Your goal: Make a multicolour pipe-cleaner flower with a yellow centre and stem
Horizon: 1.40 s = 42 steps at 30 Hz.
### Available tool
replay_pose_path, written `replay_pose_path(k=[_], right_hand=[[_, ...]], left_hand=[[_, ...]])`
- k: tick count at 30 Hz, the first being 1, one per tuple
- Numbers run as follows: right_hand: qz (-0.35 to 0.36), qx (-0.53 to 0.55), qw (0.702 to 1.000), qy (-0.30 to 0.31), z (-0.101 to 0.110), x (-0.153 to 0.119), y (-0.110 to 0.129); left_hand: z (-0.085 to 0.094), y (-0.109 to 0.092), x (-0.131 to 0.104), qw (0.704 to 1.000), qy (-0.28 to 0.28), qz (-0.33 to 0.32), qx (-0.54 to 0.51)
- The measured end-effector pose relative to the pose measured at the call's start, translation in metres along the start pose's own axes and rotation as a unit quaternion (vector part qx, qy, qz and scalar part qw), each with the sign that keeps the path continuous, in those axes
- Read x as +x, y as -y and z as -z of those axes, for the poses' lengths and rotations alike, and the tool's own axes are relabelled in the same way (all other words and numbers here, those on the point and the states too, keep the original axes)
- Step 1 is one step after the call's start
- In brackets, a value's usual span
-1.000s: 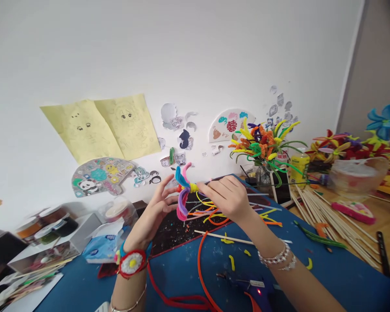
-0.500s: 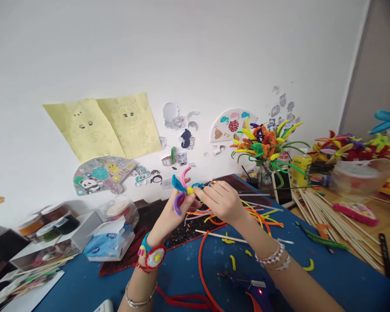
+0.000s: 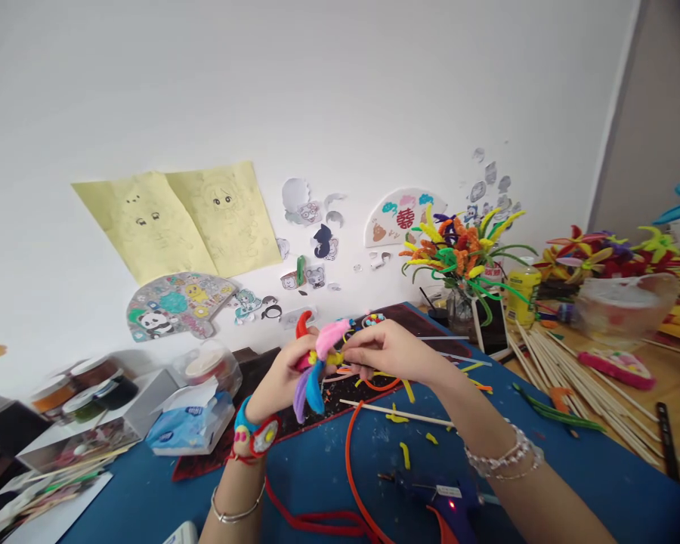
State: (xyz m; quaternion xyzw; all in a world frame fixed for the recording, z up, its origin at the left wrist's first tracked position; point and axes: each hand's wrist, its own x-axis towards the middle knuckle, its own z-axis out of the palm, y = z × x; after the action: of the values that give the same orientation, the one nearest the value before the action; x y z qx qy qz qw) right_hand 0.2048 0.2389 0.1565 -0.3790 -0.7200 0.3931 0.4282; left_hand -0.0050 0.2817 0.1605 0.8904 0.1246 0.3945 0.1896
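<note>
A pipe-cleaner flower [image 3: 333,337] with pink, red, blue and purple petals and some yellow at its middle is held up above the table. My left hand [image 3: 280,378] is closed round its red side, with the blue and purple petals hanging below the fingers. On the other side, my right hand [image 3: 395,352] has thumb and fingers pinched at the yellow part; the exact grip is partly hidden. Below the hands lie loose pipe cleaners [image 3: 382,384] and a thin wooden stick [image 3: 400,412].
A glue gun [image 3: 447,495] with a lit red light lies at the front. A tissue pack [image 3: 191,423] and jars [image 3: 116,389] stand left. At right are a vase of pipe-cleaner flowers [image 3: 462,261], a yellow bottle [image 3: 523,295] and many sticks [image 3: 586,389].
The flower has turned in my hands: the pink petal now faces right, blue and purple hang down, and a red petal shows. My right hand has shifted its grip and opened slightly from a tighter curl.
</note>
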Motion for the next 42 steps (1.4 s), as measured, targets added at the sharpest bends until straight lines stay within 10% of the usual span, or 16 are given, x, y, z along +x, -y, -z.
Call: replay_pose_path(k=[7,12,16,20,24,32,38,42], right_hand=[[-0.017,0.077,0.993,0.091,0.009,-0.002,0.0],[0.123,-0.133,0.975,-0.132,0.001,-0.012,0.014],[0.33,-0.391,0.815,-0.273,-0.005,-0.007,0.006],[0.445,-0.541,0.639,-0.317,-0.007,0.004,-0.017],[0.457,-0.571,0.579,-0.36,-0.005,0.009,-0.034],[0.448,-0.519,0.667,-0.292,-0.018,0.016,-0.048],[0.393,-0.533,0.708,-0.246,-0.025,0.017,-0.038],[0.337,-0.431,0.802,-0.238,-0.025,0.015,-0.025]], left_hand=[[0.002,-0.026,-0.003,0.956,0.056,-0.124,0.261],[0.01,-0.009,-0.007,0.991,-0.064,-0.052,0.106],[0.012,-0.001,-0.006,0.965,-0.169,0.093,-0.176],[0.007,-0.002,-0.006,0.902,-0.105,0.186,-0.376],[-0.004,0.001,-0.003,0.86,-0.071,0.204,-0.462],[-0.023,-0.002,0.011,0.867,-0.236,0.27,-0.347],[-0.023,0.0,0.009,0.906,-0.255,0.238,-0.238],[-0.019,-0.005,0.005,0.942,-0.213,0.215,-0.143]])
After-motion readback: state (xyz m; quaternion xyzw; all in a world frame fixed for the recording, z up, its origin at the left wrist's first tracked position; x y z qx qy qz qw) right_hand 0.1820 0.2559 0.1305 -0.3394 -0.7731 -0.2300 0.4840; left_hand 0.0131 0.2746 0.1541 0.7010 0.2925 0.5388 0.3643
